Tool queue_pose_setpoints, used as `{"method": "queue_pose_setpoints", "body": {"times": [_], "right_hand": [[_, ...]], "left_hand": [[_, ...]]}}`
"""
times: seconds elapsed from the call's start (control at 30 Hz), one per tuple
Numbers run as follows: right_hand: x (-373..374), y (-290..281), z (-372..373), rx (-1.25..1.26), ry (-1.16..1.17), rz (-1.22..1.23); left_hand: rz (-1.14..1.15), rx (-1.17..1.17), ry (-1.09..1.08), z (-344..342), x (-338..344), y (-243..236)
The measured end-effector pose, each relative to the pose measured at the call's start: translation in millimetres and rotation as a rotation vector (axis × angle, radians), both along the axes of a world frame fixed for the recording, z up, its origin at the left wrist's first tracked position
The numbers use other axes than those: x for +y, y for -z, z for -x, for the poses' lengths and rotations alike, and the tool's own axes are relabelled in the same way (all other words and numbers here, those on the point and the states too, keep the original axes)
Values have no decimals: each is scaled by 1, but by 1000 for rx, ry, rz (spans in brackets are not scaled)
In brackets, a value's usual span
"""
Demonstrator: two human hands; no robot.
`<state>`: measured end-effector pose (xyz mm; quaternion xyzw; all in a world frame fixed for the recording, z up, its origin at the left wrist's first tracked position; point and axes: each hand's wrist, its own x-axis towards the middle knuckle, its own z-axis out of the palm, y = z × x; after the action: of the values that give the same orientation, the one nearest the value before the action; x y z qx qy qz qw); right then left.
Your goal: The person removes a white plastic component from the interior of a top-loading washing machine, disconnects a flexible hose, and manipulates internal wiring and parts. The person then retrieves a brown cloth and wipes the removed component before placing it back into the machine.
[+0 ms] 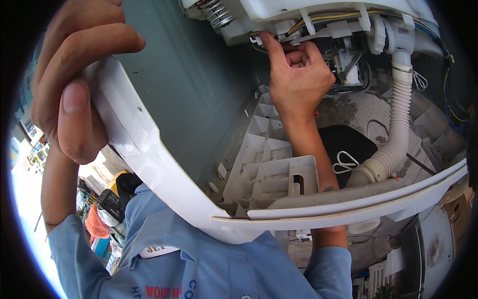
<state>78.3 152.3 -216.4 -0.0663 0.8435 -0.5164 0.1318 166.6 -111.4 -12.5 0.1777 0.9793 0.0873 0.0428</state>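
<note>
Reaching to a small white clip (255, 40) at the lower edge of a white tub (284, 7), a right hand (301, 82) extends its thumb, other fingers curled, any pinch unclear, while the left hand (74, 94) wraps bent fingers around the white casing rim (149, 154); farther right, a corrugated hose (400, 107) bends down from the tub

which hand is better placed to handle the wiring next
Probably the right hand: it is up close by the wiring, while the left hand holds the casing's white rim.

Left hand (59, 74) curls, raised; right hand (298, 82) reaches, partly folded.
</note>
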Motion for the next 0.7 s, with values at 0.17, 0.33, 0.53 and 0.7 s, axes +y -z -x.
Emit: {"method": "queue_pose_setpoints", "body": {"times": [0.17,0.33,0.53,0.7], "right_hand": [[7,2,1,-62,-79,17],[4,-2,3,-123,-7,77],[1,3,-1,-177,54,201],[0,9,-4,-275,80,315]], "left_hand": [[6,17,86,7,4,0],[39,-44,77,9,7,-7],[60,-96,43,8,14,-10],[27,-201,-2,-5,4,-16]]}}
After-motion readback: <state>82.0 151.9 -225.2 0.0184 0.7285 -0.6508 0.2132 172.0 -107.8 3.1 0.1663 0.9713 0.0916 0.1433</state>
